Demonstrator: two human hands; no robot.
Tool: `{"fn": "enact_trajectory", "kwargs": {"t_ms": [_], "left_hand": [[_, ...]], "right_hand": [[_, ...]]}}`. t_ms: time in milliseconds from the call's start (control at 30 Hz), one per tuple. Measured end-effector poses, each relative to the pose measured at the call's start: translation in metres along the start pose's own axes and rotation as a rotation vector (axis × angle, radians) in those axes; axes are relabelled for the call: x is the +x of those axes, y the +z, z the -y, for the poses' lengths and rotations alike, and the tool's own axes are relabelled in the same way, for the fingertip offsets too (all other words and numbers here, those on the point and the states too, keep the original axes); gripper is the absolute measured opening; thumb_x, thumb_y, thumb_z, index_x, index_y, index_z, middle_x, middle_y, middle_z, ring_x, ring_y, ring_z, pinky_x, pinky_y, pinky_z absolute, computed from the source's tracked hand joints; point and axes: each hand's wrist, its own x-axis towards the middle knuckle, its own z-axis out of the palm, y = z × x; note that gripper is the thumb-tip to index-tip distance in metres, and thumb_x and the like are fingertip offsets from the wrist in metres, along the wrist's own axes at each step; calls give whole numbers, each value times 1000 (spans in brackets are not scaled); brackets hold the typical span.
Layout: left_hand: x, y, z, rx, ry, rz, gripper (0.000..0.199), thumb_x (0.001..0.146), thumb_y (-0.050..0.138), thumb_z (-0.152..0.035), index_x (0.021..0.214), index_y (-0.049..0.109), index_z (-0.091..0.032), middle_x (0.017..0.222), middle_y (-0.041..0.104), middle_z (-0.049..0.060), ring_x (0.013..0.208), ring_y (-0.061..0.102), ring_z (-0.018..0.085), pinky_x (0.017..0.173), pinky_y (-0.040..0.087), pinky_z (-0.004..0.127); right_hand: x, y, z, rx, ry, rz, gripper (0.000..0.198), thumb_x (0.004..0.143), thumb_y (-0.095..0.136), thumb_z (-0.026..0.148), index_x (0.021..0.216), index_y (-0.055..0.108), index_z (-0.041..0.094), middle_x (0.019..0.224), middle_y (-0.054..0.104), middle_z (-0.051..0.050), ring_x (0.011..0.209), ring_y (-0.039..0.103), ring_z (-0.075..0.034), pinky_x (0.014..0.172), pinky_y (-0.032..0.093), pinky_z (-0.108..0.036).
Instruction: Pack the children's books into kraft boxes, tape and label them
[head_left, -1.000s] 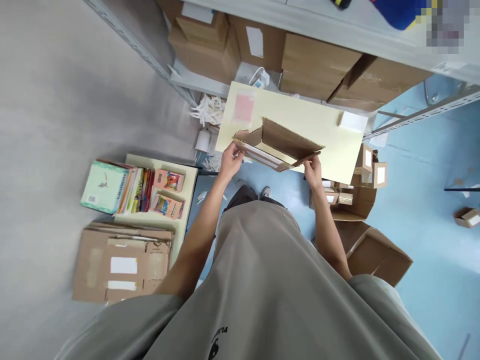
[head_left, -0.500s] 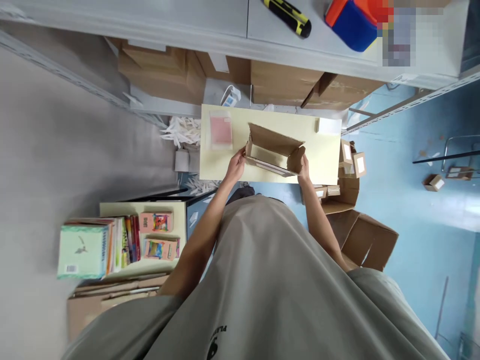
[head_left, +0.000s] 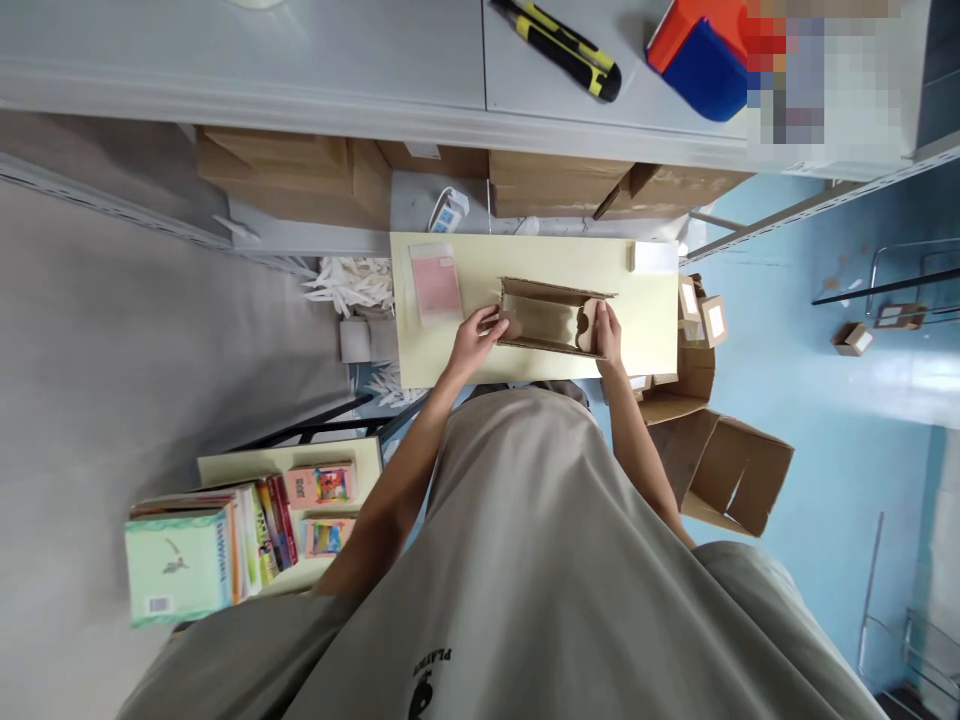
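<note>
A small brown cardboard box (head_left: 553, 291) lies open side up on the pale yellow tabletop (head_left: 465, 360). At its left end, my left hand (head_left: 475, 338) has its fingers bent over the cardboard edge. My right hand (head_left: 609, 332) grips the opposite end, pressing an end flap (head_left: 590, 326) inward. The inside of the box holds nothing that I can see. A pink rectangular sheet in a clear sleeve (head_left: 437, 288) rests to the left of the box. Toward the back right corner sits a white flat stack (head_left: 654, 257).
Above the table, a grey shelf (head_left: 315, 95) carries a yellow and black utility knife (head_left: 562, 45) and a red and blue object (head_left: 705, 65). Books (head_left: 176, 560) and small packs (head_left: 322, 485) fill a side stand at left. Open cartons (head_left: 739, 475) stand at right.
The box's end pieces have been folded inward, and its back wall stands less splayed. My left fingers have shifted over the left end. The view has tilted slightly.
</note>
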Motion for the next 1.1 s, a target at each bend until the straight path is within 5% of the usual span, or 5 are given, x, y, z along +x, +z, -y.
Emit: {"fn": "enact_trajectory", "kwargs": {"t_ms": [467, 633, 900, 1000, 1100], "left_hand": [[-12, 31, -31, 186, 46, -66, 36, 102, 78, -59, 104, 73, -23, 117, 87, 12, 115, 85, 28, 107, 70, 42], [-32, 23, -44, 275, 46, 41, 33, 106, 67, -45, 125, 86, -25, 149, 84, 13, 148, 76, 32, 131, 60, 51], [-46, 32, -59, 299, -44, 77, 53, 96, 85, -61, 136, 87, -25, 165, 73, 15, 162, 65, 39, 127, 65, 50], [-40, 38, -58, 414, -61, -27, 52, 99, 83, -69, 124, 85, -24, 143, 82, 15, 137, 80, 36, 115, 71, 48], [-33, 41, -57, 544, -90, -127, 66, 93, 96, -60, 143, 75, -23, 126, 86, 12, 99, 85, 29, 104, 73, 46]], "right_hand": [[52, -57, -1, -41, -15, 0, 88, 84, 86, 96, 137, 69, 27, 139, 77, -17, 122, 78, -32, 103, 71, -50], [32, -100, 13, -48, -60, 304, 58, 100, 79, 86, 105, 80, 28, 114, 81, -9, 108, 79, -28, 95, 71, -45], [16, -107, 23, -100, -212, 605, 66, 92, 90, 86, 132, 90, 34, 150, 81, -13, 143, 76, -37, 113, 71, -57], [23, -103, 19, -107, -147, 496, 56, 104, 77, 83, 117, 91, 31, 125, 88, -10, 121, 83, -33, 108, 73, -54], [32, -102, 17, -121, -67, 386, 61, 103, 81, 77, 143, 83, 30, 123, 87, -8, 100, 83, -28, 98, 76, -49]]}}
